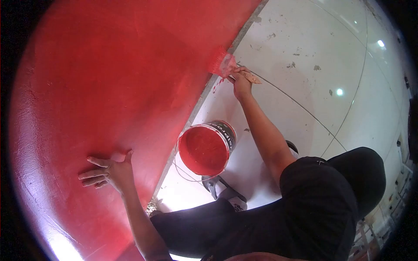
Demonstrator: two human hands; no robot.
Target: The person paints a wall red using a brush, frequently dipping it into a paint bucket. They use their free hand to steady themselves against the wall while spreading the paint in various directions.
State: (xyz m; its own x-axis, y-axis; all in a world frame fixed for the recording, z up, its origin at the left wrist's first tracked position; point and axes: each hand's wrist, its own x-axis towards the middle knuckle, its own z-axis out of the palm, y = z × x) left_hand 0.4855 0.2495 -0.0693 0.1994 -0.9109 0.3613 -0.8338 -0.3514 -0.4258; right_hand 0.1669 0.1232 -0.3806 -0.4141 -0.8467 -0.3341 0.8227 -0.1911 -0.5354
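My right hand [242, 82] is closed round the wooden handle of a wide paintbrush [227, 65]. The brush's red-coated bristles touch the edge of the red painted surface [117, 87], beside a narrow grey strip [196, 108]. My left hand [109, 173] rests on the red surface at the lower left with its fingers spread and nothing in it. Between my two arms, a bucket of red paint [203, 150] stands on the white tiles near the strip, its thin wire handle hanging down at one side.
White floor tiles [300, 78] with dark joints and scattered stains stretch to the right. Small red drips mark the tiles below the brush. My dark-clothed knees and a sandalled foot [222, 189] are close to the bucket. Assorted objects lie at the far right edge.
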